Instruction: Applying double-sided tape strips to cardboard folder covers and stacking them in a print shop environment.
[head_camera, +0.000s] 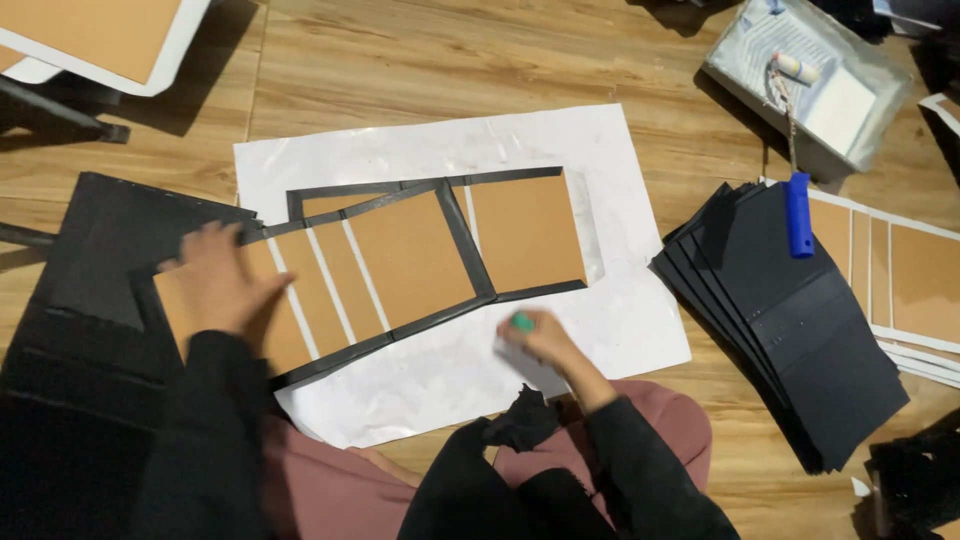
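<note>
My left hand (222, 283) lies flat, fingers spread, on the left end of a folded brown cardboard panel (405, 255) with black-painted edges. That panel lies slanted over a second brown panel (525, 230), both on a white paper sheet (440, 140) spread on the wooden floor. My right hand (540, 338) is closed around a small tool with a green end (521, 322), resting on the white sheet just below the slanted panel's lower right corner. The tool's working end is hidden under my fingers. Both sleeves are black.
A fanned stack of black-painted sheets (790, 320) lies to the right, with a blue-handled paint roller (797, 150) reaching into a grey tray (810, 75). Unpainted brown panels (915, 280) lie at the far right. Black sheets (90, 260) sit at the left.
</note>
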